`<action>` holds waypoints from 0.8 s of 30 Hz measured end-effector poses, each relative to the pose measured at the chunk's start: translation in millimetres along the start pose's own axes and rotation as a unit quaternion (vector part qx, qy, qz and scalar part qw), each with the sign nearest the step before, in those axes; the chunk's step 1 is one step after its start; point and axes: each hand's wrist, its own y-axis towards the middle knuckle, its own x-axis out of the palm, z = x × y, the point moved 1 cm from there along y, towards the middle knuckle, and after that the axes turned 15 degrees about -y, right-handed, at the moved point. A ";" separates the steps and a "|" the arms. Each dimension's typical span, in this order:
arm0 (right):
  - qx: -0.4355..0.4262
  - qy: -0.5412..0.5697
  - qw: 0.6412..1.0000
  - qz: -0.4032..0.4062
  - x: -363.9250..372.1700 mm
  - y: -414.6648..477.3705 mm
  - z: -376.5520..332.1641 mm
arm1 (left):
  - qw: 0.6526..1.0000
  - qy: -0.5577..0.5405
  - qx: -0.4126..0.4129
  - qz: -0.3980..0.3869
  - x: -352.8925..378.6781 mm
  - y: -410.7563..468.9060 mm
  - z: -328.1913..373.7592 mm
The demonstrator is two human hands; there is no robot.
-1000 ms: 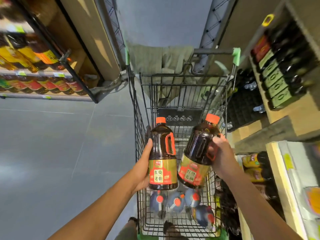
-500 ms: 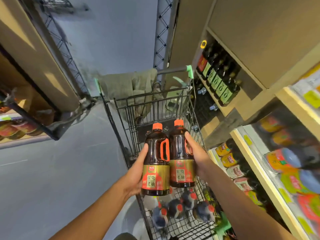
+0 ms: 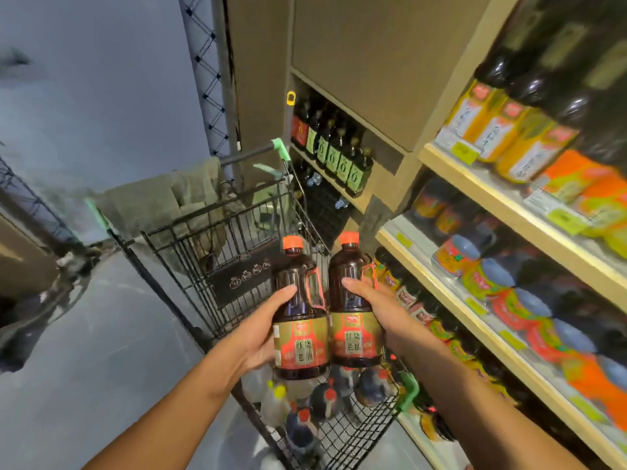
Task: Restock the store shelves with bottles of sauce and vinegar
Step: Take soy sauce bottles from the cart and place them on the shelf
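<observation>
At the far left lies grey floor [image 3: 101,368], with a metal lattice post [image 3: 203,72] rising behind it. Next comes a black wire shopping cart [image 3: 217,252] with green corner caps, a grey-green cloth [image 3: 176,198] draped over its far end. Down in the cart's basket lie several more bottles [image 3: 325,401], dark ones with orange caps and a pale one with a yellow cap, lying close together; their labels are too blurred to read. Above the cart the left hand [image 3: 261,334] grips the left sauce bottle [image 3: 300,313], thumb laid across its dark front and fingers curled round its side and back. This bottle stands upright, with an orange cap, an orange-edged handle and a gold and red label. Touching it on the right, side by side and also upright, is the right sauce bottle [image 3: 353,300], of the same kind. The right hand [image 3: 380,307] holds it, thumb pressed on the front of the glass-dark body and fingers wrapped round the far side near the handle. Both bottles are held over the cart, just beside the shelves [image 3: 502,198] at right, not on them. Those wooden shelves carry rows of jars and bottles with orange, yellow and red labels, much blurred. Further back, a cubby holds dark bottles with green labels [image 3: 339,154].
</observation>
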 end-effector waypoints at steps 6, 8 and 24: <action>0.002 0.032 0.996 0.086 -59.4 -53.7 26.2 | 0.997 0.066 -0.029 -0.040 50.4 21.5 -38.8; 0.008 0.054 0.991 0.120 -78.5 -75.6 40.6 | 0.992 0.104 -0.035 -0.059 66.4 28.0 -57.5; 0.018 0.199 0.906 0.373 -205.5 -353.2 210.7 | 0.926 0.296 -0.129 -0.198 191.1 -4.2 -313.1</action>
